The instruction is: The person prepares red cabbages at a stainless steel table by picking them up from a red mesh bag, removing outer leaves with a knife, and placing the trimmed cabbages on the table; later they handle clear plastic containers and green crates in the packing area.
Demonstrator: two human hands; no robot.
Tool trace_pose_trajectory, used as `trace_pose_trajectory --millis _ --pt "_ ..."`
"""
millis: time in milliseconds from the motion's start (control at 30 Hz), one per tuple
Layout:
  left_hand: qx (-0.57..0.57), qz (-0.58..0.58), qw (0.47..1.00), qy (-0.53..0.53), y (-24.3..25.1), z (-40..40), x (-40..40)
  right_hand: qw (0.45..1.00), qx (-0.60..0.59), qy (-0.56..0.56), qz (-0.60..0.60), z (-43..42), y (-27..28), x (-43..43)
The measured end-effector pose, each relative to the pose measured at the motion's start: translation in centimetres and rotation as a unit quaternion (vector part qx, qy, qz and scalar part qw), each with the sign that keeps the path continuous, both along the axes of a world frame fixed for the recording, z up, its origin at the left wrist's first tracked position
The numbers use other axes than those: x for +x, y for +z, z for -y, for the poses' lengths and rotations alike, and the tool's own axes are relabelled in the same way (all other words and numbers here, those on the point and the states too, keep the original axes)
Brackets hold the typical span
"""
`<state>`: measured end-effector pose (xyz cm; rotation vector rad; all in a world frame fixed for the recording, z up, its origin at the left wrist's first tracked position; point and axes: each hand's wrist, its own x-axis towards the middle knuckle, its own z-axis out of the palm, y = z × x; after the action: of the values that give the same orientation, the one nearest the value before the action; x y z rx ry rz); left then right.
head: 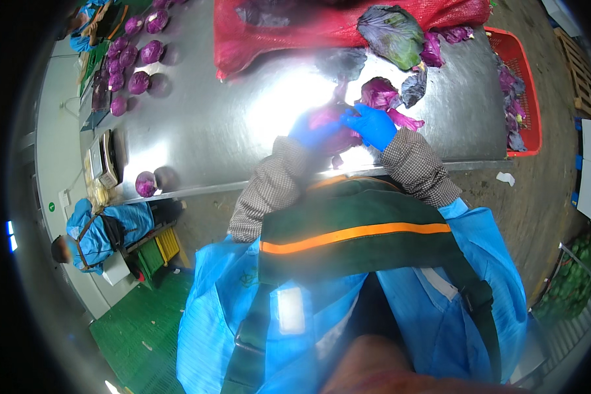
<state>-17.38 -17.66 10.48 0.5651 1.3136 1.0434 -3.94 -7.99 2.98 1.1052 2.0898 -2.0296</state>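
My left hand (pixel 315 132), in a blue glove and blurred, holds a red cabbage (pixel 339 140) from its left side, just above the table's near edge. On the cabbage's right side rests my right hand (pixel 377 127), also gloved in blue, its fingers bent against the outer leaves. Glare and blur hide just where the fingertips grip. Close behind my right hand are a loose piece of red cabbage (pixel 378 93) and a purple leaf (pixel 406 119). A dark outer leaf (pixel 413 89) lies a little farther right.
A red mesh sack (pixel 285 47) lies across the back of the steel table (pixel 202 128), a large cabbage leaf (pixel 391 37) against it. Several cabbages (pixel 139 82) stand left, near a scale (pixel 103 157). A red crate (pixel 527 98) holds leaves. Co-workers (pixel 111 231) are at left.
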Motion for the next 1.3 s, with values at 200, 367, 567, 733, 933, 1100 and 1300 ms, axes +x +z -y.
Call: trace_pose_trajectory --millis 200,367,567,733,933,1100,1300 --pt "-0.010 -0.058 0.998 -0.001 -1.2 0.3 -0.1 0.937 0.325 0.115 -0.055 -0.1 1.2 -0.3" --pt "-0.016 -0.080 0.997 0.002 -1.3 0.4 0.1 0.904 0.366 0.220 -0.001 -1.8 -1.3 -0.8" --pt "0.024 -0.180 0.983 -0.030 -3.6 2.6 -0.8 0.807 0.521 0.275 -0.042 -2.1 -2.5 1.1" --pt "0.058 -0.169 0.983 -0.044 -4.4 3.7 -0.3 0.897 0.356 0.259 0.045 -1.4 -1.2 -3.7" --pt "0.119 -0.087 0.988 0.049 -6.2 4.2 -2.0 0.822 0.476 0.291 0.115 -2.6 -4.1 0.1" --pt "0.163 -0.035 0.984 0.063 -4.6 3.1 -2.3 0.937 0.316 0.139 -0.044 0.9 2.2 -1.0" --pt "0.138 -0.015 0.987 0.082 -8.7 3.7 -3.7 0.920 0.318 0.174 -0.148 0.6 -1.1 -2.0"
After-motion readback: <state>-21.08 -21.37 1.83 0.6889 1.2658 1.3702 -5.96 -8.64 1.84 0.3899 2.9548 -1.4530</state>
